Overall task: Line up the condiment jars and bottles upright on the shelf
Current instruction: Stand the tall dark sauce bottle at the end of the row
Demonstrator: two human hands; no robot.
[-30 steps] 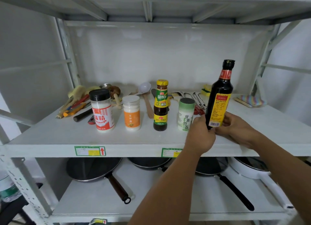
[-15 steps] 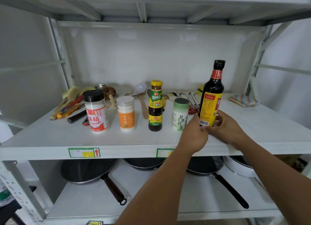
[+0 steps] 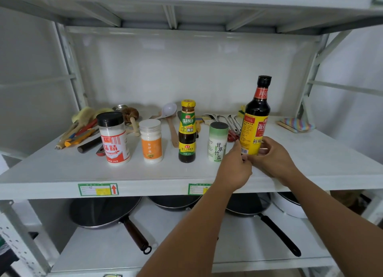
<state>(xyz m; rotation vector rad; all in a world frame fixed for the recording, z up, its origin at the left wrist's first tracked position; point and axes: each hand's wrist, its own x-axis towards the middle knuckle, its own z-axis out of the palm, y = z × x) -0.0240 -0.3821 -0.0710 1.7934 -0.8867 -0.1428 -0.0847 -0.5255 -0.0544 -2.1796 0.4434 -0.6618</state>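
On the white shelf (image 3: 62, 171) stand in a row a black-capped jar with a red label (image 3: 114, 139), a white jar with an orange label (image 3: 151, 141), a dark sauce bottle with a yellow cap (image 3: 187, 131) and a green-topped salt shaker (image 3: 217, 142), all upright. At the right end is a tall dark soy sauce bottle (image 3: 256, 117) with a yellow label, upright, its base hidden by my hands. My left hand (image 3: 235, 169) and my right hand (image 3: 273, 158) both grip its lower part.
Behind the row lie brushes and tools (image 3: 80, 129), a wooden spoon (image 3: 172, 129), a white ladle (image 3: 169, 110) and metal tongs (image 3: 230, 121). A striped cloth (image 3: 296, 124) lies at the back right. Pans (image 3: 107, 212) sit on the lower shelf.
The soy sauce bottle, held in both hands, has moved slightly left, closer to the salt shaker, and stands a little straighter. The other jars have not moved.
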